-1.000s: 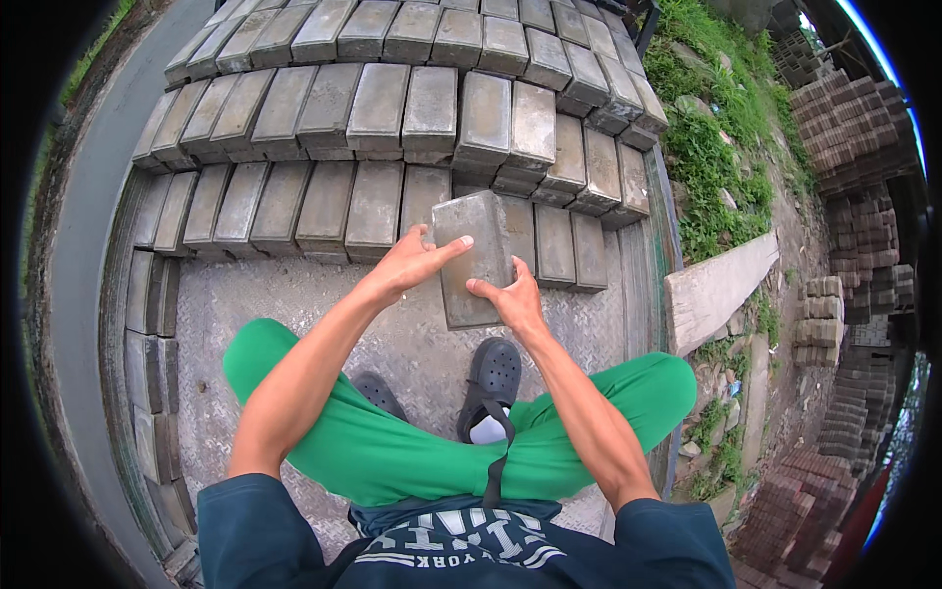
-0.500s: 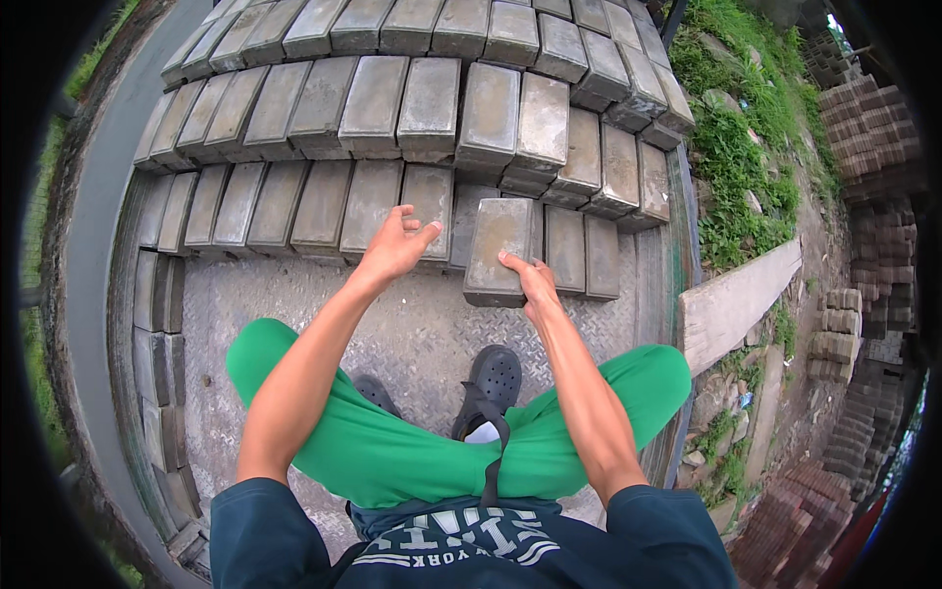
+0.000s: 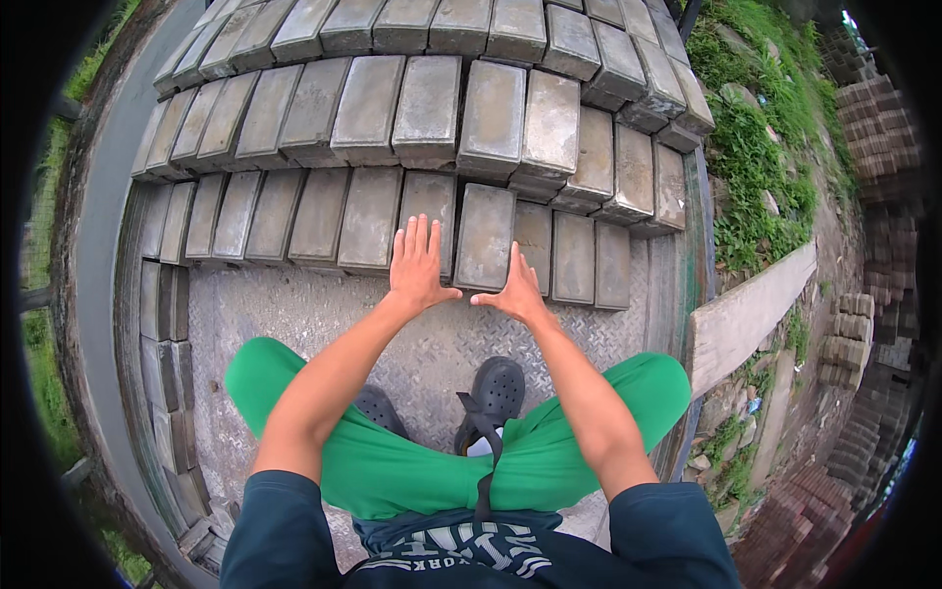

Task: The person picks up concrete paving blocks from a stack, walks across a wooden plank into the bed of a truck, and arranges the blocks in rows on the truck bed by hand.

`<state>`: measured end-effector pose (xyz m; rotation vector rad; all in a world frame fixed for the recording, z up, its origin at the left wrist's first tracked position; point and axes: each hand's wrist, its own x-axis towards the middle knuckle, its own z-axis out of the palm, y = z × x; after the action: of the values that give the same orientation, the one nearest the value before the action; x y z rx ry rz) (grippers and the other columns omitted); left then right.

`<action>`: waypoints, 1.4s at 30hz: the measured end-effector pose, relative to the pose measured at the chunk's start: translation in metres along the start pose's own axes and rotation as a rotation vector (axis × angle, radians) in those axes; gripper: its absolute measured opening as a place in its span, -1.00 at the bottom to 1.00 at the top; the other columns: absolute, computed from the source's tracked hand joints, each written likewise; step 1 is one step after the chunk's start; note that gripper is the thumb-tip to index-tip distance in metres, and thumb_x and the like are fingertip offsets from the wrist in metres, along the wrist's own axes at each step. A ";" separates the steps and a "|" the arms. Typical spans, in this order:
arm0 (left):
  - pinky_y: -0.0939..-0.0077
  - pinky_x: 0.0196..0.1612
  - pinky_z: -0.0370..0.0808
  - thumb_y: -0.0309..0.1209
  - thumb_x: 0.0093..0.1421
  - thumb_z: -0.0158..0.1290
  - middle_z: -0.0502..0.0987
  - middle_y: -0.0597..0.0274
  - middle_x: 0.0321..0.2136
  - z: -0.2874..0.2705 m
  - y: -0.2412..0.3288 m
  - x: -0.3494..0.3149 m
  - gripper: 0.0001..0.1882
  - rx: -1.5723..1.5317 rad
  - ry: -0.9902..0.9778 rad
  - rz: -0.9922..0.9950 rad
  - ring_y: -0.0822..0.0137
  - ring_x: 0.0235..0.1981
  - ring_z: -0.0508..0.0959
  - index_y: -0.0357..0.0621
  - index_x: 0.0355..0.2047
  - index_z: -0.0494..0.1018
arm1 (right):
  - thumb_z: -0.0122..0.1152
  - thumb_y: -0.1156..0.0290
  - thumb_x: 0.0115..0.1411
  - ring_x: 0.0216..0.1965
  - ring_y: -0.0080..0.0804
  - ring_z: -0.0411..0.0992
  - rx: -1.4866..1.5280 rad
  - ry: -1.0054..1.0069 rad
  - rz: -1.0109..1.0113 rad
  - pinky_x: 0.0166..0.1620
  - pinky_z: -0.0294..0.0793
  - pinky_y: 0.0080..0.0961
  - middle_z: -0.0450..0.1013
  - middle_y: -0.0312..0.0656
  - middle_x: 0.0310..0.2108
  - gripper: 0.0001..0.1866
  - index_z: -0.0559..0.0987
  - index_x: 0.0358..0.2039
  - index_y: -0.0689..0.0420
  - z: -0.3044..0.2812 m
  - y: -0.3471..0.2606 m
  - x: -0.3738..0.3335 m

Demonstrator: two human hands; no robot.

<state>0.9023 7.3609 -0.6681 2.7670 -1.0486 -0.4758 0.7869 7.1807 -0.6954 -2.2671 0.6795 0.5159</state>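
Observation:
Grey concrete paving blocks stand in stepped rows in front of me. In the nearest row, one paving block (image 3: 485,232) sits upright among its neighbours, raised slightly above the block (image 3: 532,236) on its right. My left hand (image 3: 418,270) is open, fingers stretched out and pointing away from me, in front of another block (image 3: 428,200). My right hand (image 3: 517,288) is open too, thumb spread toward the left one, just at the lower right of the raised block. Neither hand holds anything. Whether the fingertips touch the blocks I cannot tell.
Underfoot is a patterned metal bed floor (image 3: 294,304). More blocks (image 3: 157,373) line its left side. Past the right edge lie a wooden board (image 3: 751,312), grass (image 3: 751,196) and stacks of pavers (image 3: 873,128). A paved strip (image 3: 103,255) runs along the left.
The block my right hand held now stands in the gap in the nearest row, and the hand has let go. My left hand has moved right and lower, its fingers straightened.

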 end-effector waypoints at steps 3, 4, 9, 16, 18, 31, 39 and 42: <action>-0.03 0.39 -0.11 0.19 -0.32 0.39 -0.11 -0.16 0.37 0.006 -0.017 0.005 0.42 0.120 -0.058 -0.021 -0.06 0.42 -0.15 -0.17 0.39 -0.17 | 0.67 -0.01 -0.43 0.42 0.00 -0.12 -0.001 0.054 -0.003 0.42 -0.14 -0.16 -0.06 0.21 0.37 0.56 -0.23 0.36 0.33 0.008 -0.003 0.006; -0.04 0.39 -0.14 0.21 -0.31 0.38 -0.13 -0.14 0.38 0.008 -0.025 0.007 0.40 0.159 -0.066 -0.036 -0.06 0.42 -0.16 -0.07 0.40 -0.16 | 0.67 -0.01 -0.43 0.42 0.00 -0.12 -0.004 0.051 -0.004 0.42 -0.14 -0.16 -0.06 0.21 0.37 0.56 -0.23 0.36 0.33 0.007 -0.004 0.009; -0.13 0.37 -0.12 0.23 -0.31 0.36 -0.12 -0.09 0.39 0.013 -0.047 0.010 0.35 0.137 -0.037 0.005 -0.13 0.41 -0.13 0.13 0.41 -0.13 | 0.69 0.08 -0.44 0.40 0.03 -0.07 0.134 0.014 -0.046 0.43 -0.13 -0.19 -0.08 0.19 0.37 0.55 -0.26 0.36 0.34 0.004 0.005 0.014; -0.12 0.36 -0.07 0.23 -0.36 0.37 0.00 -0.01 0.37 0.028 -0.065 0.012 0.32 0.094 0.045 0.121 -0.15 0.38 -0.04 0.06 0.38 0.02 | 0.64 0.01 -0.37 0.35 0.00 0.06 0.086 0.042 -0.190 0.42 -0.17 -0.08 0.09 0.18 0.31 0.52 -0.26 0.35 0.35 0.004 0.008 0.025; -0.13 0.35 -0.06 0.22 -0.39 0.38 0.03 0.02 0.36 0.030 -0.067 0.014 0.30 0.067 0.098 0.142 -0.14 0.38 -0.02 0.06 0.36 0.07 | 0.59 -0.06 -0.34 0.34 -0.03 0.11 0.009 -0.045 -0.113 0.40 -0.25 0.05 0.16 0.15 0.28 0.50 -0.26 0.35 0.36 0.000 0.006 0.033; -0.05 0.39 -0.12 0.30 -0.30 0.31 0.03 0.01 0.37 0.001 -0.078 0.007 0.28 0.081 0.001 0.126 -0.06 0.40 -0.04 -0.01 0.36 0.04 | 0.50 -0.26 -0.28 0.41 -0.03 -0.08 -0.227 -0.035 -0.075 0.40 -0.30 0.07 -0.03 0.16 0.37 0.51 -0.26 0.37 0.34 -0.004 -0.013 0.031; 0.09 0.40 -0.13 0.41 -0.30 0.23 -0.07 -0.20 0.37 -0.010 -0.108 -0.014 0.39 0.051 0.053 -0.109 -0.07 0.41 -0.08 -0.22 0.37 -0.05 | 0.47 -0.28 -0.22 0.40 0.12 -0.15 0.292 0.213 0.052 0.38 0.00 -0.16 -0.20 0.28 0.38 0.52 -0.34 0.35 0.37 0.022 -0.025 0.037; 0.08 0.39 -0.06 0.36 -0.33 0.28 -0.03 -0.23 0.35 -0.010 -0.122 -0.015 0.38 0.111 0.031 -0.120 -0.10 0.38 0.01 -0.23 0.36 -0.02 | 0.59 -0.18 -0.35 0.39 0.23 -0.15 0.136 0.102 -0.140 0.38 0.03 -0.12 -0.37 0.28 0.38 0.63 -0.47 0.35 0.28 0.021 -0.027 0.032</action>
<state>0.9702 7.4622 -0.6851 2.9381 -0.9332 -0.3998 0.8250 7.2021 -0.7131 -2.2046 0.5827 0.2796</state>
